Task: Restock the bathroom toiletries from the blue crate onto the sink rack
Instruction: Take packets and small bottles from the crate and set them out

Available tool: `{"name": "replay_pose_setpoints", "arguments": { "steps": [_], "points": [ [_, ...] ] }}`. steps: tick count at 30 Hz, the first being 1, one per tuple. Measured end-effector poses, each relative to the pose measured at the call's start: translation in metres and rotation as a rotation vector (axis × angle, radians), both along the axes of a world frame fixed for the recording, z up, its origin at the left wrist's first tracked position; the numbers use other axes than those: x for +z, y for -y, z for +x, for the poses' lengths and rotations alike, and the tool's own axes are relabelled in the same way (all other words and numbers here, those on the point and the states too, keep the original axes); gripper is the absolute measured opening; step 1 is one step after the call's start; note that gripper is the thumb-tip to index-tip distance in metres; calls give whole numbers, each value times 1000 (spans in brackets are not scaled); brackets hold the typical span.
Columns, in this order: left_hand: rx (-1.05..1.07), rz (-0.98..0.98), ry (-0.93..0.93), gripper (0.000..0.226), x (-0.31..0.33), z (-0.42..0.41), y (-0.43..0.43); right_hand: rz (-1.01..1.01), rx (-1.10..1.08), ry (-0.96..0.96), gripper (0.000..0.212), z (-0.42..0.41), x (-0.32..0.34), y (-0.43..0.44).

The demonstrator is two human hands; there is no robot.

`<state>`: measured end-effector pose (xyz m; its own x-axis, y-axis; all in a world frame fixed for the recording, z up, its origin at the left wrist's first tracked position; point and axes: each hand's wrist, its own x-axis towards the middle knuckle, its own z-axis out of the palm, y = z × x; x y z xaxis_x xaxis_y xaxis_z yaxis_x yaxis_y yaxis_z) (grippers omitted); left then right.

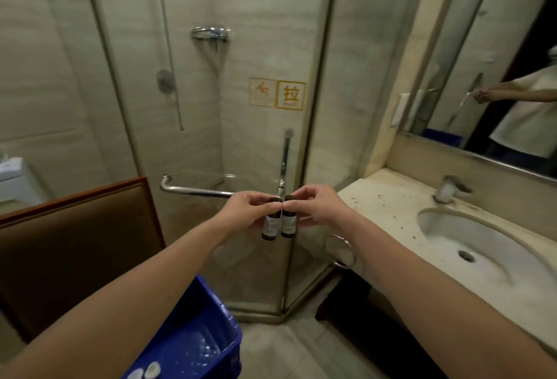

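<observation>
Two small dark toiletry bottles with white labels hang side by side at mid-frame. My left hand pinches the top of the left bottle, and my right hand pinches the top of the right bottle. Both bottles are upright in the air in front of the glass shower door. The blue crate stands low at the bottom, under my left forearm, with a couple of white caps showing inside. No sink rack is visible.
A stone counter with an oval sink and tap runs along the right, under a mirror. A glass shower enclosure with a metal handle and towel bar is ahead. A brown padded panel stands left.
</observation>
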<state>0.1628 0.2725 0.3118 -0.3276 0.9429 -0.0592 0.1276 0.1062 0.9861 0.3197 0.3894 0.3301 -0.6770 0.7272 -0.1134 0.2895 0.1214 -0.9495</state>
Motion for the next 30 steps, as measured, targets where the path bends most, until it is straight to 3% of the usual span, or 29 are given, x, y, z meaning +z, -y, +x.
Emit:
{"name": "replay_pose_setpoints", "arguments": {
  "steps": [10,18,30],
  "points": [
    [-187,75,-83,11,47,130,-123,143,-69,116,30,149,61,-92],
    [-328,98,-180,16,70,228,-206,235,-162,178,29,265,78,-154],
    [-573,172,-464,16,96,361,-305,294,-432,226,24,410,83,-201]
  ]
}}
